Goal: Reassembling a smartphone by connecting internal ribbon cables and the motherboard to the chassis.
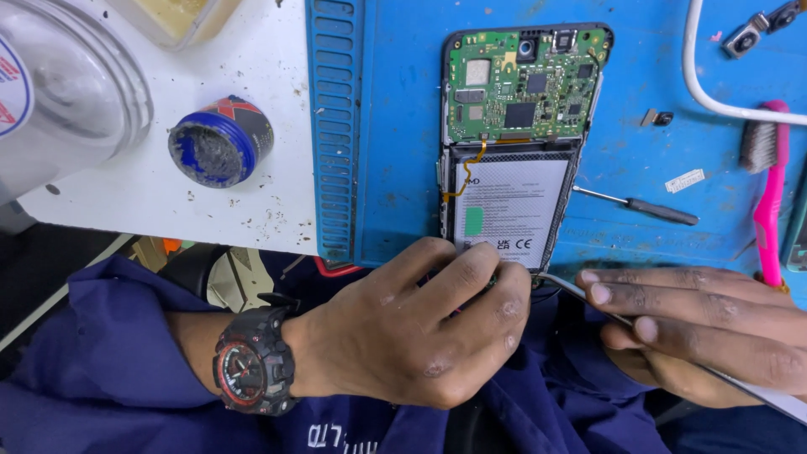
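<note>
opened phone (521, 143) lies back-off on the blue mat (403, 126), near the mat's front edge, green circuit board and white battery exposed. left hand (420, 332) curled over the phone's bottom end, fingers pinched narrow on something there; what exactly, cannot tell. right hand (698, 332) holds thin metal tweezers (588, 298), tip touching the phone's lower right corner. so back cover is off, bottom-end work looks under way, board and battery not yet removed. screwdriver (643, 206) just right of the phone, pink brush (769, 193) at the mat's right edge, blue paste tin (220, 140) on the white counter, left.
</note>
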